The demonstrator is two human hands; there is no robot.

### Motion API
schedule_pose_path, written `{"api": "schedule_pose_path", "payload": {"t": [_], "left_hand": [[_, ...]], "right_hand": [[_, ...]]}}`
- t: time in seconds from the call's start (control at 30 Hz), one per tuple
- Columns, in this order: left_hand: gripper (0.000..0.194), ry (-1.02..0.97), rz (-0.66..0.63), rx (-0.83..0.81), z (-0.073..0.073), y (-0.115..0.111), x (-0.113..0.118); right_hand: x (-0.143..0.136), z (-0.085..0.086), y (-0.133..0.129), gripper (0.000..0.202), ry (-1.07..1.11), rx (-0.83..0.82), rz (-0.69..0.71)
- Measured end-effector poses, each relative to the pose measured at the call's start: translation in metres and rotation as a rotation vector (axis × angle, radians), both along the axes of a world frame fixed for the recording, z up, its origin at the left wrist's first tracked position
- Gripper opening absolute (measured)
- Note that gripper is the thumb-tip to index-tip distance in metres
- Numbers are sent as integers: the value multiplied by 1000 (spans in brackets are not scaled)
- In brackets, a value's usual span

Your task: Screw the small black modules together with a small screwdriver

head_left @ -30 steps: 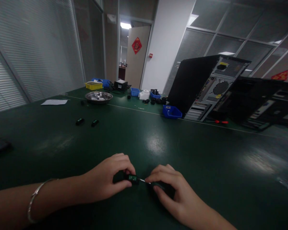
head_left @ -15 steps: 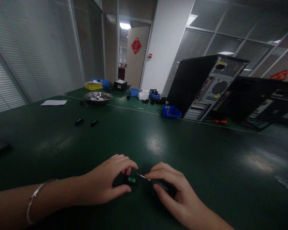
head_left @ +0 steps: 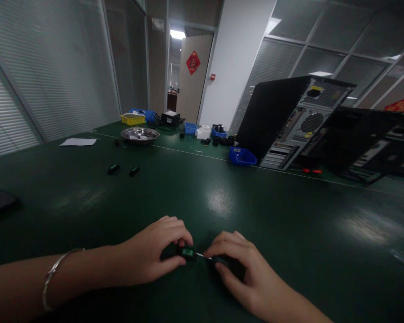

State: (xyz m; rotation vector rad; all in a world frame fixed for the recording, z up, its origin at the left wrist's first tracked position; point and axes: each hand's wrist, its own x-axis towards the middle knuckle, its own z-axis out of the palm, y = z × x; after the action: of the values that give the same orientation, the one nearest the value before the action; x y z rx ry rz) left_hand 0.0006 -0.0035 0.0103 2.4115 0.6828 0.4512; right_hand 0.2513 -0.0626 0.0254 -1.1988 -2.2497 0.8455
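Head view: sm. blk module (head_left: 187,253) btwn hands (head_left: 155,255), nearer L.

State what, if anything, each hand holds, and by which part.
The right hand holds a slim tool by its dark handle. The left hand appears to pinch a small black block by its near and far sides.
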Motion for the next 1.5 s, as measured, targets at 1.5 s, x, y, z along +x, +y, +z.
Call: {"api": "schedule_pose_path", "payload": {"t": [1.5], "left_hand": [[14, 11, -103, 21, 9, 18, -16]], "right_hand": [[2, -10, 4, 24, -83, 215, -153]]}}
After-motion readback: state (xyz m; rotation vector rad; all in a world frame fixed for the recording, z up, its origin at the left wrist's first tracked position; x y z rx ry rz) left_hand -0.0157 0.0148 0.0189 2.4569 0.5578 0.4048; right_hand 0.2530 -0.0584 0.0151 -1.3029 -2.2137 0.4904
